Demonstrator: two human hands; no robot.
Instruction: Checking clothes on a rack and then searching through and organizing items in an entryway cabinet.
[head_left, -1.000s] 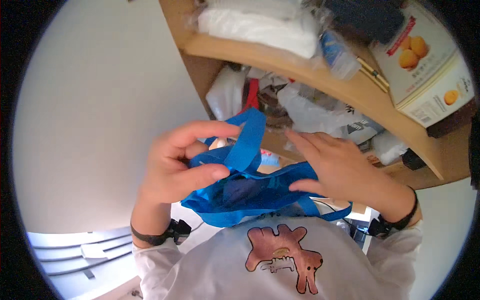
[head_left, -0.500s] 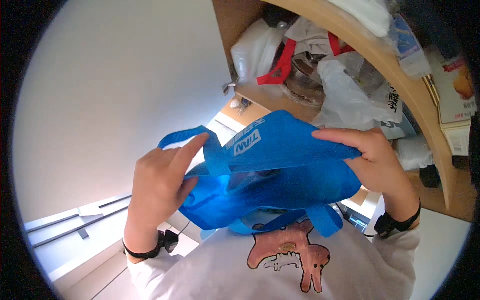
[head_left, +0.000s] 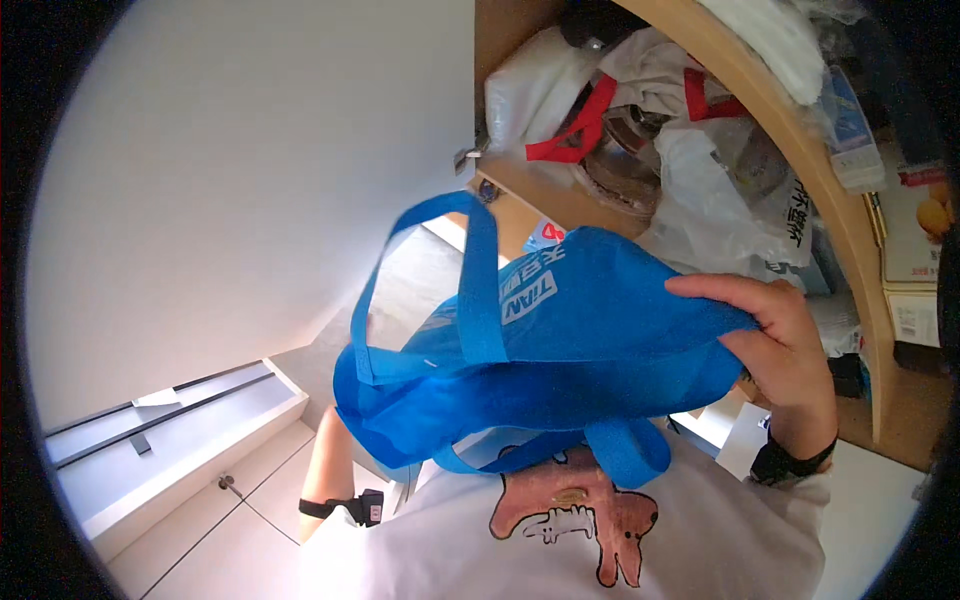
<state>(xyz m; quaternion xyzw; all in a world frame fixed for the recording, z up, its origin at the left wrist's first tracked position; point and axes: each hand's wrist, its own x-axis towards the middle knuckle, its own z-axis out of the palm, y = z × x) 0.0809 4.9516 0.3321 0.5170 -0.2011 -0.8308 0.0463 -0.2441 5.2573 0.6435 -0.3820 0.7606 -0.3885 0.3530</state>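
Note:
A blue tote bag [head_left: 600, 300] with white printing hangs in front of my chest, its mouth gaping toward me. My right hand [head_left: 785, 330] pinches the bag's right end between thumb and fingers. One strap loop [head_left: 482, 270] stands up on the bag's left part, and the other strap [head_left: 628, 452] droops against my shirt. Behind the bag's left end, my left hand is almost wholly hidden. Only its forearm [head_left: 335, 462] and a sliver of skin by the strap show, so its fingers cannot be made out.
A large white door panel [head_left: 250, 180] fills the left. At the upper right, a wooden cabinet shelf [head_left: 840, 190] holds a cloth bag with red straps [head_left: 580, 125], white plastic bags [head_left: 700, 190] and boxes [head_left: 915, 250]. A white drawer [head_left: 190, 440] juts out at lower left.
My left hand has left the bag's near rim and gone down behind its left end. The strap loop now stands taller. My right hand keeps its pinch, shifted slightly right and down.

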